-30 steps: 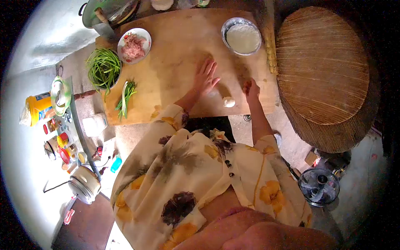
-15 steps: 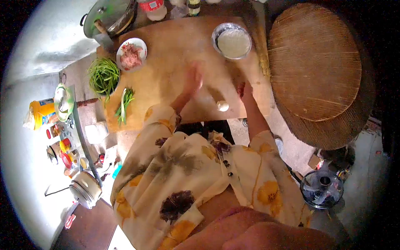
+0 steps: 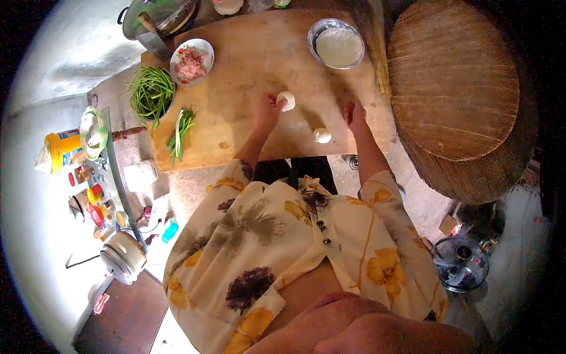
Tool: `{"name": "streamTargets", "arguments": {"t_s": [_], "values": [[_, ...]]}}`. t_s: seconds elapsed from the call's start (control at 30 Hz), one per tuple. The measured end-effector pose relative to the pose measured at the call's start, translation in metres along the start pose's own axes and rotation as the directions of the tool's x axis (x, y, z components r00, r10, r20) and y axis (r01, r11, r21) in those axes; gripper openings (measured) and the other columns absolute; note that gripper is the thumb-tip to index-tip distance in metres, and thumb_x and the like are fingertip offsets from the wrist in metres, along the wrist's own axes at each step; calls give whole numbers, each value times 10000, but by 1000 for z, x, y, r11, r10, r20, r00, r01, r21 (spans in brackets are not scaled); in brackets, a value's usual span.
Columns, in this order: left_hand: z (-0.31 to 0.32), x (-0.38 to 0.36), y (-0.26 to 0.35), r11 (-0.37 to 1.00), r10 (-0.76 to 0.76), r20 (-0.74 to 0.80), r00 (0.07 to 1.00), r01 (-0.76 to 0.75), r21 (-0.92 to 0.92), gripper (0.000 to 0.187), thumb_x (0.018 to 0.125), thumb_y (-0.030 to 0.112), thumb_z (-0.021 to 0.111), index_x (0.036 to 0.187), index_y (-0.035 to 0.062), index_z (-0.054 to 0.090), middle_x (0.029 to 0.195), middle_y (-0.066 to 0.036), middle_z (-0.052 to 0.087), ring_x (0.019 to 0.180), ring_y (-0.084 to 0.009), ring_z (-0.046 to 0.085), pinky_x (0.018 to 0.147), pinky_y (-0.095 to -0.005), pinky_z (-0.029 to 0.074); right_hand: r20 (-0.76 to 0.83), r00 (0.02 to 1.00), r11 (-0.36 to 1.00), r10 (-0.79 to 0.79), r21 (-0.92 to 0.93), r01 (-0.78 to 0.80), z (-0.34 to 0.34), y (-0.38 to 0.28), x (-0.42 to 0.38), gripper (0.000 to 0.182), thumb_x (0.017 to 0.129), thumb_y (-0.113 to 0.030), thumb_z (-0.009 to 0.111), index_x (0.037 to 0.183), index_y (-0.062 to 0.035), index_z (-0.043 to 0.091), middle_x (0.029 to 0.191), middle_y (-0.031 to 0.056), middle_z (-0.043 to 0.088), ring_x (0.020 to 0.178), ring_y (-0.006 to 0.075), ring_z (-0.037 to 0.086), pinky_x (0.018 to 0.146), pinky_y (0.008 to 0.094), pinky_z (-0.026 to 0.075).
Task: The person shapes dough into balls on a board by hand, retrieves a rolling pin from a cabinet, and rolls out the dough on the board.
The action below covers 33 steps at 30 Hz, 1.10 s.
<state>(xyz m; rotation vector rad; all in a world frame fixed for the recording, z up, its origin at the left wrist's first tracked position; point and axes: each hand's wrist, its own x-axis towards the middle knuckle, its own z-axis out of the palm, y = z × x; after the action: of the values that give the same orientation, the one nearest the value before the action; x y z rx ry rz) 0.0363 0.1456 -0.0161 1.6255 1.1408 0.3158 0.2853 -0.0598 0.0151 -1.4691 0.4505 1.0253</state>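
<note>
My left hand is closed at the edge of a flat white round piece, which looks like dough, over the wooden board. A second small white lump lies on the board between my hands, nearer the front edge. To its right, my right hand has its fingers curled in; whatever they hold, if anything, is hidden. Beyond that hand stands a metal bowl of white powder, probably flour.
Pinkish minced food fills a white bowl at the board's back left. Green vegetables are heaped beside it, with cut green stalks on the board. A large round woven lid stands right. A pan is at back left.
My left hand, blurred before, now shows clearly with the white round piece at its fingers. My right hand stays beside the lump. The whole view has shifted slightly, moving the board upward in it.
</note>
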Motion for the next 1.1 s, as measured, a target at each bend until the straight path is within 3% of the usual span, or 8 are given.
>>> {"name": "streamTargets", "arguments": {"t_s": [0.17,0.23,0.33,0.57,0.77,0.87,1.0,1.1], "values": [[-15,-10,-5,990,-69,-23,997,65,-128,462,818,283,687,1167,15,546,1192,-231,532,1069,-330,542,894,-461,444,-18,999,999,28,47,-27,-8,6,25,452,948,-461,414,719,-112,586,517,2,528,362,112,430,309,229,312],[-37,-30,50,759,450,-83,889,-332,559,540,858,325,649,1300,55,497,1344,-200,460,1206,-346,465,1028,-511,350,28,998,998,-55,-14,56,-3,3,5,426,942,-451,442,708,-123,579,507,-1,517,354,113,418,306,233,307],[-22,-21,93,444,644,154,750,-530,723,599,865,380,623,1370,100,462,1449,-107,392,1311,-338,375,1101,-566,231,-23,1000,1000,3,30,-3,4,-4,2,394,936,-437,467,721,-122,567,502,0,503,346,119,407,302,240,302],[9,4,59,409,710,233,665,-658,632,640,800,426,661,1362,176,485,1438,-27,419,1322,-300,387,1081,-615,228,-243,961,989,134,94,-114,2,4,16,360,911,-421,487,687,-147,551,490,-2,488,340,114,404,300,247,295],[-1,-2,69,465,691,212,691,-650,601,615,813,411,657,1355,180,482,1431,-30,421,1324,-306,381,1079,-619,223,-23,999,1000,24,-14,-24,-3,0,1,330,926,-378,497,746,-119,592,532,15,540,360,119,435,300,253,291],[-14,-12,61,576,698,184,692,-695,430,591,826,382,659,1352,178,481,1442,-40,406,1343,-309,358,1089,-605,217,141,988,998,-59,38,54,-18,8,2,301,926,-342,520,830,-78,625,614,37,594,446,130,512,388,246,391],[-32,-35,33,490,649,326,688,-705,513,552,822,319,681,1322,167,501,1425,-67,417,1328,-310,372,1091,-578,239,239,933,893,-268,-302,334,-23,38,-61,360,914,-311,622,1176,-65,619,994,46,670,876,141,631,734,264,503],[-25,-19,1,494,691,306,655,-737,462,520,830,288,683,1303,152,516,1384,-79,461,1286,-311,426,1070,-556,292,450,726,426,-519,-600,677,-21,83,-115,560,823,-241,740,1305,-65,514,1276,135,549,1157,256,531,954,382,463]]}}
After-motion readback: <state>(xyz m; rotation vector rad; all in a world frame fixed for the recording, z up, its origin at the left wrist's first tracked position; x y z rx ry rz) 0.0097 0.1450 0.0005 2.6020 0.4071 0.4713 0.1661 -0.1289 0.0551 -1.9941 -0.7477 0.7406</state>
